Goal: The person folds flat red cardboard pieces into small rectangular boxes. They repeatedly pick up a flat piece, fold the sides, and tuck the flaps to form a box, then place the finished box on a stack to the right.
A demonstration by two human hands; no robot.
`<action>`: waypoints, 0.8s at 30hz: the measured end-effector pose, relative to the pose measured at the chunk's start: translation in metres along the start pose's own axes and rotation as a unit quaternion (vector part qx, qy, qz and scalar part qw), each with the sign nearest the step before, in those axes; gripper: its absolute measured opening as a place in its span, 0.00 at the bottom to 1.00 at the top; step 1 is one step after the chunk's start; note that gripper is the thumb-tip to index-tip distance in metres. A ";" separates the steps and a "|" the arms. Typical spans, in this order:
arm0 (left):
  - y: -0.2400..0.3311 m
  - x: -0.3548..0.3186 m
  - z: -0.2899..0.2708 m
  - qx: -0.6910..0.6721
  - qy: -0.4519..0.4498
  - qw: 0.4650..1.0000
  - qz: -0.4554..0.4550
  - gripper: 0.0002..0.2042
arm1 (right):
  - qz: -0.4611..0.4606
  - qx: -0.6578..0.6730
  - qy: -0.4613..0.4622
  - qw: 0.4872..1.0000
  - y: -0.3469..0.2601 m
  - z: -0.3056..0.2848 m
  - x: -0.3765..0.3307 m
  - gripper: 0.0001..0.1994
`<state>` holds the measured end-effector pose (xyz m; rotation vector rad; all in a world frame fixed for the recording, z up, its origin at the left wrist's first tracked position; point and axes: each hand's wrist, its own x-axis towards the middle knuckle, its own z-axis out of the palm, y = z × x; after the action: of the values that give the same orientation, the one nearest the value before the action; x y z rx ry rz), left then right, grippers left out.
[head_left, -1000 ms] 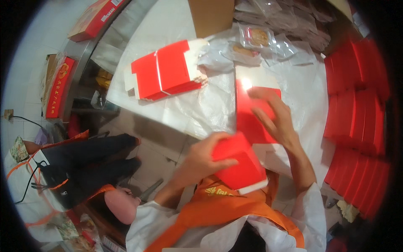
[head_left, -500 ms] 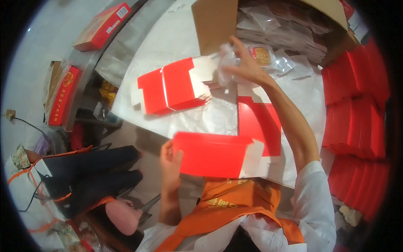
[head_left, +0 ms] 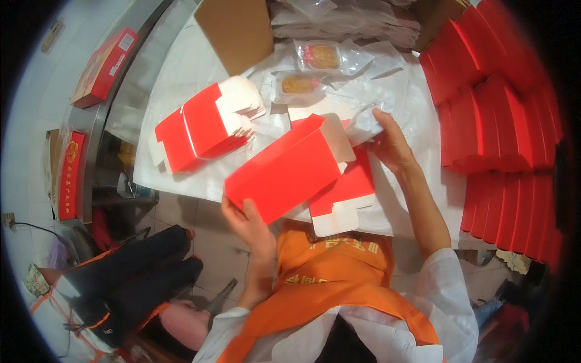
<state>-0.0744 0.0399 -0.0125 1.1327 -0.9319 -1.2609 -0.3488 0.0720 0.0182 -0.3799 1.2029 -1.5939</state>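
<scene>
My left hand (head_left: 249, 227) is closed on the lower left end of a red box (head_left: 278, 172), held tilted above the table with its open white-lined end at the upper right. Beside that end, my right hand (head_left: 392, 144) pinches a clear plastic packet (head_left: 364, 124); what is inside cannot be made out. Under the red box lies a flat red carton (head_left: 345, 187) with white flaps. Farther back on the table are two clear packets, each with a round golden pastry: a nearer pastry packet (head_left: 296, 85) and a farther pastry packet (head_left: 322, 57).
A strapped bundle of flat red cartons (head_left: 195, 130) lies left on the white-covered table (head_left: 417, 206). Stacked red cartons (head_left: 490, 127) rise at the right. A brown cardboard box (head_left: 236, 33) with plastic packets stands at the back. Another person's dark-trousered legs (head_left: 139, 266) are at lower left.
My right hand has come back from the pastry packets toward the box's open end, carrying clear plastic. The red box has lifted and tilted, its open end swinging up and away. The view has shifted.
</scene>
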 end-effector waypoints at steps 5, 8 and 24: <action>-0.003 -0.009 0.004 0.045 -0.032 0.994 0.099 0.27 | -0.130 -0.140 0.090 0.978 0.000 0.003 -0.016 0.19; 0.000 -0.012 0.002 0.068 -0.041 0.987 0.138 0.28 | -0.131 -0.021 0.070 0.989 -0.013 -0.015 -0.026 0.18; -0.023 -0.028 0.002 0.068 -0.024 0.989 0.130 0.25 | -0.140 -0.295 0.082 0.942 0.000 0.019 -0.045 0.22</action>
<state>-0.0845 0.0681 -0.0323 1.0496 -1.1767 -1.0290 -0.3167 0.1013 0.0413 -0.8450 1.8223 -1.4917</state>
